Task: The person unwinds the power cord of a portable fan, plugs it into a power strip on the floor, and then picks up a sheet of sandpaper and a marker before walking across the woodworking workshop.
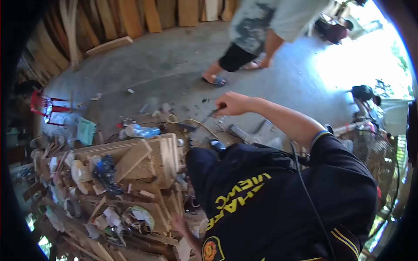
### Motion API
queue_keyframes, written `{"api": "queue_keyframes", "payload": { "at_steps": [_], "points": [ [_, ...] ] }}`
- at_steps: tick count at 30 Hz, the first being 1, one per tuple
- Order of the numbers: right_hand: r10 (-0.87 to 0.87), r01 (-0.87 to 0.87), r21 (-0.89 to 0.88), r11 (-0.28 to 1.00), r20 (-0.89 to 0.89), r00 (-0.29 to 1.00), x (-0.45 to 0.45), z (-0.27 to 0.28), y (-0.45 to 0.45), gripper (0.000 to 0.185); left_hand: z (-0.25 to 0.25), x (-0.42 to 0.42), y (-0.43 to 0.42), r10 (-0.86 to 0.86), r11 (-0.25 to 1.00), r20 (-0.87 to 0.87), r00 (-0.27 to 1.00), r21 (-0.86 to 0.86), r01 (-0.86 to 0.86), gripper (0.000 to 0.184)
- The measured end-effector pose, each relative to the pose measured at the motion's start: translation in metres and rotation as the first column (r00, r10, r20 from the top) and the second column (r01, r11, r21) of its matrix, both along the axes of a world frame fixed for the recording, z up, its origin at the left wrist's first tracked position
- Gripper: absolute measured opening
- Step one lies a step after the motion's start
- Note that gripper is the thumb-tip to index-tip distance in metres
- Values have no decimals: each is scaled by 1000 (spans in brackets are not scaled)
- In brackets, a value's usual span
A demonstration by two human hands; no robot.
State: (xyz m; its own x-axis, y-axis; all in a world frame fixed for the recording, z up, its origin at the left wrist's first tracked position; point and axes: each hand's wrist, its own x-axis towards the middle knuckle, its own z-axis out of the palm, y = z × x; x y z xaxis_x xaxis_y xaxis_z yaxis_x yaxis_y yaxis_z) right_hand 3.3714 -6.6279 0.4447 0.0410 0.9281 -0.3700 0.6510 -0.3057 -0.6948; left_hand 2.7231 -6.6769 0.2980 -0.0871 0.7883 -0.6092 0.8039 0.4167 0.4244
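Observation:
My right hand [234, 104] is raised over the concrete floor at the upper middle, its fingers closed around a slim tool with a dark handle [221, 107]. The tool points down and to the left; its kind is too blurred to tell. My left hand [183, 227] is low in the view, beside the cluttered workbench and its wood pieces. Blur smears its fingers, so what they hold, if anything, does not show. Near it a wooden board [159, 217] lies among scraps. A stack of wooden panels [167, 158] sits at the bench's near corner.
A co-worker [252, 39] in sandals bends over the floor beyond my right hand. Planks [128, 19] lean along the wall. A clear plastic bottle [141, 132], a teal box [86, 131] and a red chair [43, 104] are on the left. A fan [372, 145] stands right.

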Motion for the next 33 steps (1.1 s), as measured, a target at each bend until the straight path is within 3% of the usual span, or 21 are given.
{"api": "queue_keyframes", "payload": {
  "at_steps": [1,2,3,4,5,7,8,10,11,12,13,15,17,19,20,22,26,28,29,32,33],
  "points": [
    [50,-50,45,998,17,999,-3,12,12,34,-8,46,30,-309,925,-34,951,221,308,30],
    [100,-103,92,990,39,994,-5,24,24,30,61,150,67,-482,742,28,876,546,390,30],
    [169,-174,111,978,51,984,-7,33,38,26,91,217,93,-357,823,131,925,513,245,27],
    [236,-242,125,962,67,970,-9,40,52,22,136,278,116,-379,818,292,878,549,171,24],
    [251,-259,153,954,68,966,-13,46,67,22,154,320,139,-557,660,295,777,725,197,28],
    [410,-407,311,859,57,910,-13,57,96,18,201,394,181,-699,400,91,709,872,282,33],
    [418,-417,328,848,72,906,-11,64,111,18,200,418,197,-721,415,139,679,871,263,35],
    [413,-370,526,766,40,910,-1,74,152,20,192,452,230,-737,404,168,654,886,228,37],
    [425,-386,541,748,56,903,8,73,174,20,185,462,244,-647,727,486,587,626,283,32],
    [383,-362,419,833,36,923,20,71,197,22,181,469,263,-422,898,736,530,256,359,29],
    [340,-334,289,897,32,940,36,71,223,24,178,473,288,-429,899,735,526,286,333,29],
    [361,-363,217,906,49,931,70,61,276,23,174,477,334,-633,774,610,477,470,425,22],
    [395,-400,96,911,67,916,106,43,324,22,157,469,390,-647,761,577,498,535,368,18],
    [210,-215,98,972,58,976,142,24,367,19,142,450,437,-554,821,459,694,440,364,15],
    [280,-285,59,957,79,957,152,20,383,19,141,438,453,-486,857,469,737,422,296,15],
    [209,-221,152,963,90,974,171,15,425,15,130,419,479,-340,889,484,806,445,109,15],
    [472,-502,62,863,258,843,206,0,499,15,126,384,499,-53,898,413,909,418,-137,20],
    [580,-575,-153,803,417,699,213,-5,540,17,133,371,493,106,860,384,917,427,-278,22],
    [620,-617,-161,770,415,666,220,-18,560,17,136,366,487,228,809,349,909,451,-376,24],
    [729,-748,-58,661,288,622,232,-51,607,18,134,367,456,427,720,311,849,451,-528,27],
    [755,-756,-61,651,151,638,216,-51,623,19,133,376,447,487,684,314,815,442,-580,27]
  ]
}}
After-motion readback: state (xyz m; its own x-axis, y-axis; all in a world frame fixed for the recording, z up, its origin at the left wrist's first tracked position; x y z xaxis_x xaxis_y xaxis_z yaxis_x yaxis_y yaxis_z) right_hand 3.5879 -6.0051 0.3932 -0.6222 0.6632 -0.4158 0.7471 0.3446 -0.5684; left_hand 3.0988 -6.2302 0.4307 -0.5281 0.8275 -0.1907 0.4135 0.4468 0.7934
